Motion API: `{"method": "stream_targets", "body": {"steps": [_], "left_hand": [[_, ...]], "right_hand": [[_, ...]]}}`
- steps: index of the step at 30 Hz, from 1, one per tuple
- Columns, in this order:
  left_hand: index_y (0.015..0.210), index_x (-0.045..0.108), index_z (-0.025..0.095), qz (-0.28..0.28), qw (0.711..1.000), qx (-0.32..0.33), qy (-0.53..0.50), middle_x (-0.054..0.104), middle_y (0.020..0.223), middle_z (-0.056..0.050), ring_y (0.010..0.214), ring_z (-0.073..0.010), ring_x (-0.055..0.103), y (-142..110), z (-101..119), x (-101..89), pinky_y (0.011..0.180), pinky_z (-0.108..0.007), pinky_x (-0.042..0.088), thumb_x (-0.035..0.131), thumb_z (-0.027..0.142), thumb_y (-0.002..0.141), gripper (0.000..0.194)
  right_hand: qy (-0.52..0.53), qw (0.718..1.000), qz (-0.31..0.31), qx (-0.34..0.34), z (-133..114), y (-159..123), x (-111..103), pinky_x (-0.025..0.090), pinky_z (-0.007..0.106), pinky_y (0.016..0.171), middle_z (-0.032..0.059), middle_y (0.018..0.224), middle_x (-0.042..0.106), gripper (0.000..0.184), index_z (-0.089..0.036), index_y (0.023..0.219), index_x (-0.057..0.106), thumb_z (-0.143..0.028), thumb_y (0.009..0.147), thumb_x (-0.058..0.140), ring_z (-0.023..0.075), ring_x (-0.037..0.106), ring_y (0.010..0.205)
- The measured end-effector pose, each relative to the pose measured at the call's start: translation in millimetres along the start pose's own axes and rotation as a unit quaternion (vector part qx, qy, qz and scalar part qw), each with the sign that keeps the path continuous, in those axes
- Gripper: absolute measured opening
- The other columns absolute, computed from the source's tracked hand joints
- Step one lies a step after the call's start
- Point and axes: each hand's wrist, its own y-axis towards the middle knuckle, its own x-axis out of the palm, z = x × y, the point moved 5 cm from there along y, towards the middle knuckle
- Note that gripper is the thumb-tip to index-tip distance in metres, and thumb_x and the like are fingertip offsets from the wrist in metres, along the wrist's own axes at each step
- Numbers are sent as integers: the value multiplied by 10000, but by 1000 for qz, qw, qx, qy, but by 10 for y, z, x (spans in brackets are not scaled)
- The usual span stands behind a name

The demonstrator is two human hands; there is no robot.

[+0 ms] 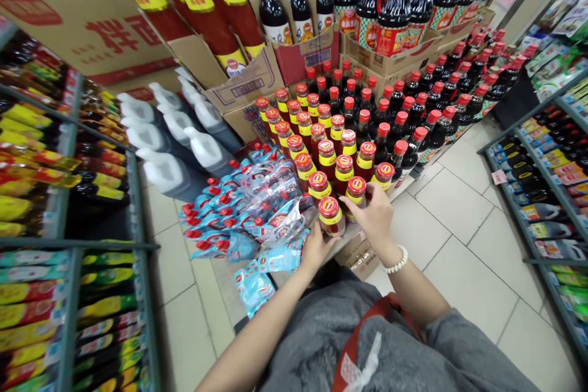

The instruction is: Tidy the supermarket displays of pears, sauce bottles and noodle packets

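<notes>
Rows of glass jars with red and yellow lids fill the front of a display. My left hand (316, 248) curls around the lower side of the nearest jar (331, 218), at the front corner. A second jar (355, 191) stands just behind it to the right, and my right hand (375, 214) closes on that one with thumb and fingers on either side. A beaded bracelet is on my right wrist. Light-blue pouches with red caps (280, 257) lie directly left of my left hand. The undersides of both jars are partly hidden by my fingers.
Dark bottles with red caps (411, 147) stand right of the jars. Cartons of tall sauce bottles (248, 79) rise behind. White-handled jugs (169, 171) stand on the left floor. Stocked shelves (68, 306) flank the left, others (542, 196) the right, beyond a tiled aisle (459, 214).
</notes>
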Motion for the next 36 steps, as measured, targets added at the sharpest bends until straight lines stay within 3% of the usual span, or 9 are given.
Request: {"method": "stream_targets", "body": {"steps": [4,9,11,13,17,19,22,27,36], "left_hand": [[1249,463,193,-2,1000,-7,28,696,1107,-126,1016,-312,700,-5,-41,26,847,-436,566,819,411,776,631],[1236,473,175,-9,999,-6,42,694,1134,-147,1029,-315,705,9,-18,5,843,-416,572,819,417,780,621],[1245,474,169,-23,998,-8,62,698,1139,-155,1045,-323,707,4,-2,-11,855,-421,572,804,403,799,602],[1280,466,163,-42,995,-10,89,699,1167,-169,1070,-335,706,-13,10,-38,874,-428,570,788,381,818,604],[1338,457,151,-82,988,-24,132,708,1206,-183,1087,-339,708,-55,24,-120,880,-409,566,730,356,878,573],[1318,489,151,-94,985,-30,144,718,1200,-174,1094,-333,708,-58,43,-158,886,-395,561,694,369,910,506],[1301,512,141,-110,980,-42,163,732,1169,-169,1096,-332,708,-33,90,-178,887,-384,553,670,397,930,478],[1337,485,130,-130,972,-66,184,741,1136,-175,1098,-313,710,10,163,-156,877,-350,541,648,374,951,485],[1322,501,113,-140,965,-82,207,748,1070,-187,1040,-320,727,9,172,-109,837,-345,537,630,336,958,447]], "right_hand": [[-16,998,-65,-4,89,189,100,513,345,703,71,884,693,455,-215,941,548,-628,823,697,249,660,804],[74,965,-230,-103,54,350,7,511,326,720,67,987,729,375,-207,1108,570,-439,858,726,236,683,843],[91,950,-268,-135,-12,378,-41,523,342,754,69,1016,739,405,-206,1173,569,-370,848,746,244,695,867],[86,956,-250,-125,-58,391,-68,535,360,774,67,1016,741,451,-214,1186,569,-373,819,777,255,702,878],[85,984,-146,-57,-97,367,-53,549,373,786,66,1006,721,473,-219,1100,566,-445,770,817,256,695,882],[91,985,-136,-58,-113,372,-29,543,366,777,61,984,704,424,-214,1041,563,-428,775,814,244,679,860],[101,971,-194,-95,-130,453,-31,522,341,762,52,986,689,392,-207,1049,567,-370,787,809,226,657,856],[121,924,-326,-161,-143,617,-105,484,304,777,22,977,684,380,-204,1124,576,-248,810,787,198,646,873],[102,892,-386,-214,-228,627,-81,440,279,727,13,910,680,383,-188,1173,590,-241,839,770,182,617,807]]}}
